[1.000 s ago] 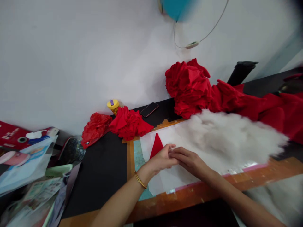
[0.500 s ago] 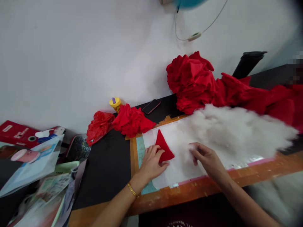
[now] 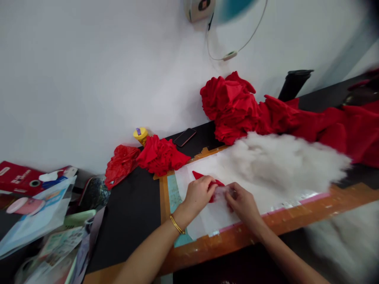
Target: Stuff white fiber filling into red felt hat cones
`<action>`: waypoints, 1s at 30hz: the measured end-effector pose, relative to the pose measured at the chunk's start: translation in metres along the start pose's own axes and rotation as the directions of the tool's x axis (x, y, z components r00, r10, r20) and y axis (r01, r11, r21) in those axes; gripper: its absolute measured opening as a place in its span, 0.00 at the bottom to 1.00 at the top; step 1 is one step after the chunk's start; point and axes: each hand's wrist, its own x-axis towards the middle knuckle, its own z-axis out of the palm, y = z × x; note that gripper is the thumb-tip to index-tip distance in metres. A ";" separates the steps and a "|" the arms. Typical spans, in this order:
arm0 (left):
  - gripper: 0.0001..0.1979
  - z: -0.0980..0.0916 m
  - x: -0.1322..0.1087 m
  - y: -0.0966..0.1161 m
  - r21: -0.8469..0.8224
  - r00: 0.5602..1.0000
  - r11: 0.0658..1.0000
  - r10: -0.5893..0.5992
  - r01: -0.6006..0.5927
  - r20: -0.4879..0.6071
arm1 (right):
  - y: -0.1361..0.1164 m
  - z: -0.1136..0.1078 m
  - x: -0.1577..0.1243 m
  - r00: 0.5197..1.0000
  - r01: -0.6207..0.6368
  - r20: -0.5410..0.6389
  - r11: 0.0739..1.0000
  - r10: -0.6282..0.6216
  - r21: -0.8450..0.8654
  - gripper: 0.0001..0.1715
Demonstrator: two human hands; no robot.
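Observation:
My left hand (image 3: 201,192) is closed on a small red triangular cloth piece (image 3: 199,174), partly hidden under the fingers. Right beside it, my right hand (image 3: 242,203) pinches a thin wisp of white stuffing (image 3: 219,192) at the edge of the red cloth. Both hands are over a white sheet (image 3: 194,225) on the table. Just beyond my right hand lies a large fluffy heap of white stuffing (image 3: 284,161).
Red cloth pieces are heaped at the back (image 3: 231,106), with a smaller red pile (image 3: 161,156) to the left. Near it are a phone (image 3: 185,137), a yellow-lidded container (image 3: 140,135) and a red plastic bag (image 3: 121,163). A cluttered basket (image 3: 79,217) stands at the left.
My right hand has moved left to the red cloth, bringing the wisp of stuffing. My left hand has lifted and curled round the cloth, which was lying flat. The view has shifted slightly.

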 end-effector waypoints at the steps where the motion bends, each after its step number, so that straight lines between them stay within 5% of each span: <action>1: 0.05 0.003 -0.001 0.003 -0.009 1.000 1.000 0.013 -0.013 -0.002 | 0.002 -0.002 0.004 0.996 0.047 -0.077 0.996 -0.053 -0.072 0.08; 4: 0.06 0.013 -0.003 0.010 -0.079 0.998 0.997 0.008 -0.012 -0.055 | 0.003 -0.005 0.009 0.977 0.140 -0.145 0.985 -0.154 -0.103 0.13; 12: 0.06 0.028 -0.006 0.020 -0.251 0.966 0.968 -0.041 -0.026 -0.256 | 0.010 0.013 -0.006 0.989 0.136 -0.090 0.941 -0.113 0.311 0.25; 16: 0.09 0.031 -0.009 0.029 -0.073 0.968 0.982 0.157 -0.174 -0.197 | 0.019 0.017 0.004 0.983 0.136 -0.150 0.974 -0.109 0.183 0.07; 20: 0.14 0.035 -0.014 0.032 0.180 0.934 0.927 0.348 -0.329 -0.085 | 0.021 0.015 0.016 0.997 0.060 -0.062 0.946 -0.043 0.319 0.07; 26: 0.09 0.029 -0.022 0.029 0.145 0.884 0.907 0.418 -0.395 -0.208 | 0.004 0.022 0.010 0.998 -0.020 0.060 0.792 -0.021 0.610 0.06; 30: 0.10 0.028 -0.024 0.039 0.131 0.898 0.938 0.346 -0.321 -0.272 | -0.007 0.029 0.006 0.997 0.070 -0.006 0.871 -0.077 0.487 0.11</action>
